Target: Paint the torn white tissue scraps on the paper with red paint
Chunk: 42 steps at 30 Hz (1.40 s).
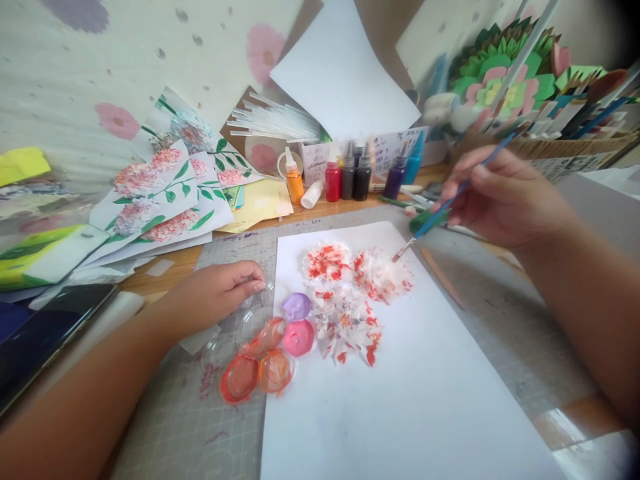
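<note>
My right hand [500, 193] grips a blue paintbrush [453, 200], its bristles pointing down at the right-hand crinkled flower [384, 275]. Whether the tip touches it I cannot tell. This flower is white with red dabs. Beside it lies another red-dabbed flower [327, 262], and below them a third [347, 323] carries red and purplish marks. All three rest on a white sheet of paper [400, 400]. Closed at the fingertips, my left hand [235, 283] pinches the upper rim of a clear plastic paint palette [274, 371], whose wells hold purple, pink, red and orange paint.
A grey cutting mat [165, 420] lies under the paper. Behind stand several paint bottles [363, 177]. Finished flower pictures [155, 193] and a dark phone [55, 340] are at left. A wooden stick [443, 279] lies right of the paper, near a box of brushes [575, 143].
</note>
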Available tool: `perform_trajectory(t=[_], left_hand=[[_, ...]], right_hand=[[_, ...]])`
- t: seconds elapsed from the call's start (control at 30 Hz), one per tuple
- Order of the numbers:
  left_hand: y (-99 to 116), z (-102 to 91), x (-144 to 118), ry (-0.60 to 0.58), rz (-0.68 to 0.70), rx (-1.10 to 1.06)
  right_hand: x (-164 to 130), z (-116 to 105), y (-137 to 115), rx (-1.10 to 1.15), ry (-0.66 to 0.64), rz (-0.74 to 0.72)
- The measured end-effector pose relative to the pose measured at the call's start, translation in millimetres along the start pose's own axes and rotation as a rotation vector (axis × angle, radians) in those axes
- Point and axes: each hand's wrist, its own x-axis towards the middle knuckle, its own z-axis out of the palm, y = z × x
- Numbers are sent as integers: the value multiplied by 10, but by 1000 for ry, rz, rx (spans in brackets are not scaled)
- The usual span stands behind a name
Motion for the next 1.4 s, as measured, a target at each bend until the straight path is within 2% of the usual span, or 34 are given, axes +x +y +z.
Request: perform_trajectory(t=[0.13,0.2,0.33,0.43,0.53,0.73,0.87,0.97,1.13,1.33,1.4], left_hand=[[-7,-1,-9,10,11,8],[-8,-4,-13,11,18,11],[-1,-4,-22,13,20,8],[-3,6,-23,36,27,6],[-17,19,-20,38,62,-2],[-41,33,-3,40,62,-4],[-22,18,-18,40,76,-11],[1,4,-38,33,82,-17],[12,0,-43,45,62,-23],[30,-7,-39,21,44,-21],[30,-8,-37,27,48,-5]], right_hand=[[-26,244,35,25,-80,-88],[-39,298,54,-5,-102,-95],[-54,193,15,-83,-118,-83],[-62,123,-55,-77,-40,-135],[-69,168,-68,-81,19,-178],[-87,224,-36,-208,-146,-135],[-101,139,-129,-186,-47,-222],[-96,163,-138,-150,-8,-264],[-84,230,-77,-260,-230,-161],[-117,145,-138,-181,-109,-221],[-115,166,-138,-188,-143,-218]])
